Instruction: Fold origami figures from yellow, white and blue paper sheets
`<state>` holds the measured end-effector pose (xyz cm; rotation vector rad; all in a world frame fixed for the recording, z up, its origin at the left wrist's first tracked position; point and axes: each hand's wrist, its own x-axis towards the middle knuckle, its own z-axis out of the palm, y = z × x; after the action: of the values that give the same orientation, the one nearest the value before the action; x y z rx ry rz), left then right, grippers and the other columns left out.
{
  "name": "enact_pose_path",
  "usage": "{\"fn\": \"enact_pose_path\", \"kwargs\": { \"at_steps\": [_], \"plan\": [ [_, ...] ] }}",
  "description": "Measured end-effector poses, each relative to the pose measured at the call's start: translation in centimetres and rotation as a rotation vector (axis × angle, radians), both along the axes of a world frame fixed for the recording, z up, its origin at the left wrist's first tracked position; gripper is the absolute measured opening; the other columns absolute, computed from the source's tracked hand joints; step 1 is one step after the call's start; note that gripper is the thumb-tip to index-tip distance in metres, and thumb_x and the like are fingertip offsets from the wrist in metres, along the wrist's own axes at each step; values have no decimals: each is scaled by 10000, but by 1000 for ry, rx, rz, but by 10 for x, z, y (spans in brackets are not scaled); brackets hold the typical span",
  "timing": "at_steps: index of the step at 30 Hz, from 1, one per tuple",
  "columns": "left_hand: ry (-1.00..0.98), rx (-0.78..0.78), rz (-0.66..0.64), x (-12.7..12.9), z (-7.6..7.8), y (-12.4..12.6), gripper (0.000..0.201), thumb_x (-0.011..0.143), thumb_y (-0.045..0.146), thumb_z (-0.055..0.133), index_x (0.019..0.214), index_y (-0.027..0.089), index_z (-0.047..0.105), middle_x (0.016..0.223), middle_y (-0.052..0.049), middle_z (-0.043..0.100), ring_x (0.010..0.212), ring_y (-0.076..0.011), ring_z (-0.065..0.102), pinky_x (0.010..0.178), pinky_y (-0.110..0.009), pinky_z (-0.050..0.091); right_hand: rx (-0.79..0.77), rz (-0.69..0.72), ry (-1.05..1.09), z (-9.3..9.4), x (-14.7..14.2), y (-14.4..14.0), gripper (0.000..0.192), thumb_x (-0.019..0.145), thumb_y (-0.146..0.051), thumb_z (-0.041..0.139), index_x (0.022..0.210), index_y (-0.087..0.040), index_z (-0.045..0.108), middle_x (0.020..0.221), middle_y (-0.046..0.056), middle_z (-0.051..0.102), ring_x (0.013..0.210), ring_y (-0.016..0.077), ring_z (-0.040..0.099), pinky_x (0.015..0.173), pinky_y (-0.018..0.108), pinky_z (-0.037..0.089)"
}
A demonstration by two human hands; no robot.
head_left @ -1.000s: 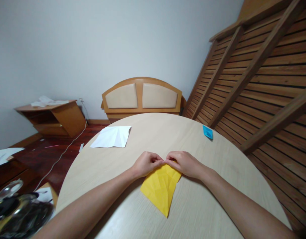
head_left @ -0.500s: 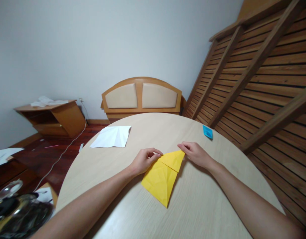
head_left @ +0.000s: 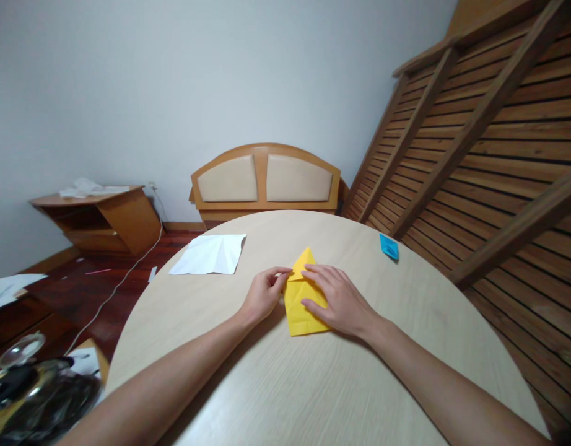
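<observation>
"Where is the yellow paper [head_left: 308, 319]?"
"On the table [head_left: 267, 384], right in front of the person, with its point aimed away and a fairly straight edge nearest the body. A folded band crosses it below the point."

"What are the hands doing to it?"
"The left hand [head_left: 265, 295] has thumb and forefinger closed on the left edge, beside that band. I take it as an anchor, so the sheet can't slide. The right hand [head_left: 342, 300] isn't gripping: it lies spread over the right side, fingers on the band and thumb lower down, probably to keep the layers flat."

"And the things around it?"
"A creased white sheet [head_left: 210, 254] lies toward the far left of the table, and a small blue folded piece [head_left: 389, 246] sits near the far right rim. Both are well apart from the hands, which seems to leave the middle free for working."

"What differs from half a second ago?"
"The yellow paper has been turned: a point was toward the person then, and the right hand was pinching a corner out at the right. Now that hand has opened out over the paper. The white sheet and blue piece haven't moved."
</observation>
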<state>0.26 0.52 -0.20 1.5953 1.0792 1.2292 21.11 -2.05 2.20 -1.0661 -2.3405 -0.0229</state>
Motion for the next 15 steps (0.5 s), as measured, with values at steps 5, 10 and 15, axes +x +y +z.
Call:
{"fn": "enact_pose_path", "kwargs": {
  "at_steps": [5,10,15],
  "plan": [
    [30,-9,-43,1,9,-8,359,910,394,515,1056,135,718,1009,-111,745,840,-199,680,717,-287,530,-55,43,-12,-6,-4,-1,713,827,-512,665,1416,-161,470,1450,158,521,1338,306,460,1125,518,339],
    [71,17,-103,2,10,-13,335,925,288,495,1162,131,672,1117,-123,727,961,-209,687,824,-317,538,-37,54,46,-5,1,4,721,794,-475,696,1414,-182,471,1423,151,545,1317,310,480,1119,533,347],
    [138,103,-47,1,8,-12,288,924,292,551,1127,146,694,1071,-112,743,883,-191,701,813,-307,538,-23,57,50,-1,1,2,728,769,-464,715,1396,-176,484,1395,145,563,1295,311,496,1113,517,362]
  ]
}}
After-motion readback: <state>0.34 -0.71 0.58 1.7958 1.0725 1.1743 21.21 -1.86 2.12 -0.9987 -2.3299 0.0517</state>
